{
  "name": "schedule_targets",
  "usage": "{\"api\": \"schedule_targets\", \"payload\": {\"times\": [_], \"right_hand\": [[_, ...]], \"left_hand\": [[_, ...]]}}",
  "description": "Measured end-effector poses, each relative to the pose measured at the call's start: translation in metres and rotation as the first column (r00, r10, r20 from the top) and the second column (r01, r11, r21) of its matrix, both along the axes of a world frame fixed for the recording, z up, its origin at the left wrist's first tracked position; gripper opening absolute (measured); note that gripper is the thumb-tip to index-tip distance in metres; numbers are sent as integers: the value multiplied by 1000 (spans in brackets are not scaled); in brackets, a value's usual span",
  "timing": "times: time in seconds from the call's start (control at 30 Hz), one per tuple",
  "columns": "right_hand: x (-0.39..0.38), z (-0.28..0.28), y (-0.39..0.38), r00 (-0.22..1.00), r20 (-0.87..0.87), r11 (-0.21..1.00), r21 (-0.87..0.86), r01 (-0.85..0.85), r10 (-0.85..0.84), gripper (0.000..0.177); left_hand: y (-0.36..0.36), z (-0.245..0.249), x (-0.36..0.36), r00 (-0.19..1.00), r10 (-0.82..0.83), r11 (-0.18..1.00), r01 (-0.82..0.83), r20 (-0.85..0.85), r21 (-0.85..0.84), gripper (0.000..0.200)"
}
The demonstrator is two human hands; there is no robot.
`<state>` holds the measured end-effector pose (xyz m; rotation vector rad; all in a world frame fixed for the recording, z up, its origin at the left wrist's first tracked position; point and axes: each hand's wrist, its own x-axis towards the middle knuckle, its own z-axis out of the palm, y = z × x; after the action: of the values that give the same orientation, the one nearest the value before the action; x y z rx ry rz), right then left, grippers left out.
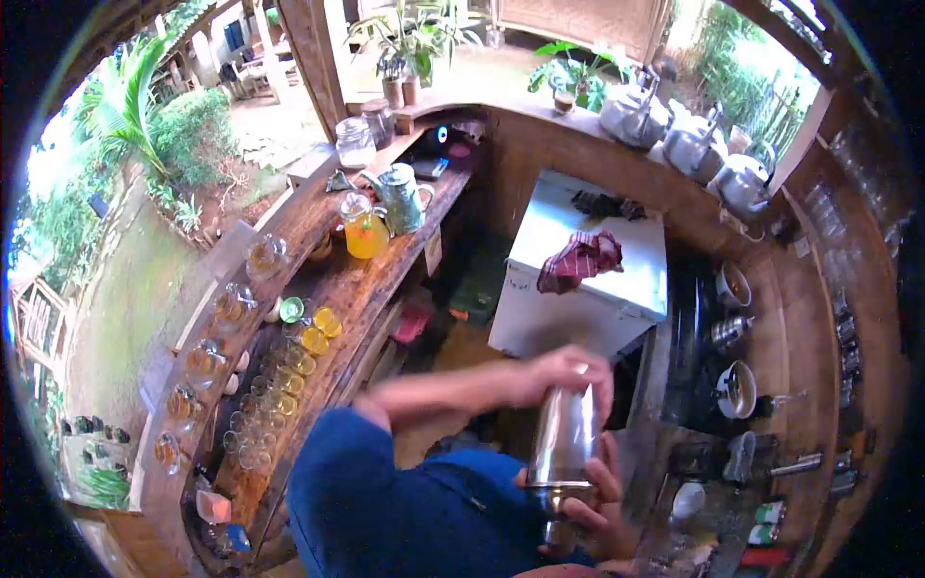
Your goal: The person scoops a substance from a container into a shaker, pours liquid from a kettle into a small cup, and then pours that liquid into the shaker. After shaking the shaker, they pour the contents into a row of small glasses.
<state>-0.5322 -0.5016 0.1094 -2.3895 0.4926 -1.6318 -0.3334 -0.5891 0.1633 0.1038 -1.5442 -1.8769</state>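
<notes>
A shiny metal cocktail shaker [567,433] stands nearly upright, slightly tilted, in front of my body. My left hand [578,374] reaches across from the left and is closed over its top end, blurred by motion. Around the lower part wrap the fingers of my right hand [593,506]. A seam shows low on the shaker, just above the right fingers. What the shaker contains is hidden.
Left, a wooden counter [371,289] carries a pitcher of orange drink [364,236] and several glasses [289,380], some with yellow liquid. Ahead, a red cloth [581,262] lies on a white chest [578,313]. Metal kettles [636,116] line the back ledge. Bowls [737,388] stand right.
</notes>
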Motion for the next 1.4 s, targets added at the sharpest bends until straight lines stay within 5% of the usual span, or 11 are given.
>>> {"api": "schedule_targets", "payload": {"times": [0.07,0.33,0.47,0.6,0.7,0.83,0.87,0.97,1.03,1.07,1.4], "right_hand": [[11,-29,51,990,124,984,173,40,-62,47],[-24,86,1,962,-273,909,-396,-129,18,48],[-29,8,88,998,-68,991,-134,-19,10,48],[-6,-50,167,981,181,973,230,22,-65,48],[-27,-4,123,1000,-2,1000,-22,10,-10,49],[-53,77,38,965,-262,927,-359,-110,13,49],[-50,78,30,963,-268,918,-375,-128,24,49],[-35,13,74,997,-78,988,-150,-22,10,49],[-12,-24,109,995,97,995,102,12,-22,49],[-11,-35,114,992,123,988,155,18,-38,49],[-68,37,-58,974,-212,945,-328,3,-77,50]], "left_hand": [[27,-89,-19,904,243,941,-131,-352,312,36],[52,1,-39,996,-83,916,68,20,395,37],[109,18,-18,988,136,920,-96,78,-381,47],[145,-100,-27,952,243,931,-175,-188,319,39],[107,-25,-34,981,168,962,-185,-98,-203,33],[24,-9,-57,994,-26,904,-21,103,428,31],[38,-11,-62,983,186,981,-185,7,-65,34],[116,12,-25,988,146,943,-121,57,-311,39],[113,-50,-36,939,272,929,-313,-211,-195,40],[102,-83,-41,911,157,906,21,-382,424,41],[-57,45,-45,992,-98,992,91,78,88,41]]}}
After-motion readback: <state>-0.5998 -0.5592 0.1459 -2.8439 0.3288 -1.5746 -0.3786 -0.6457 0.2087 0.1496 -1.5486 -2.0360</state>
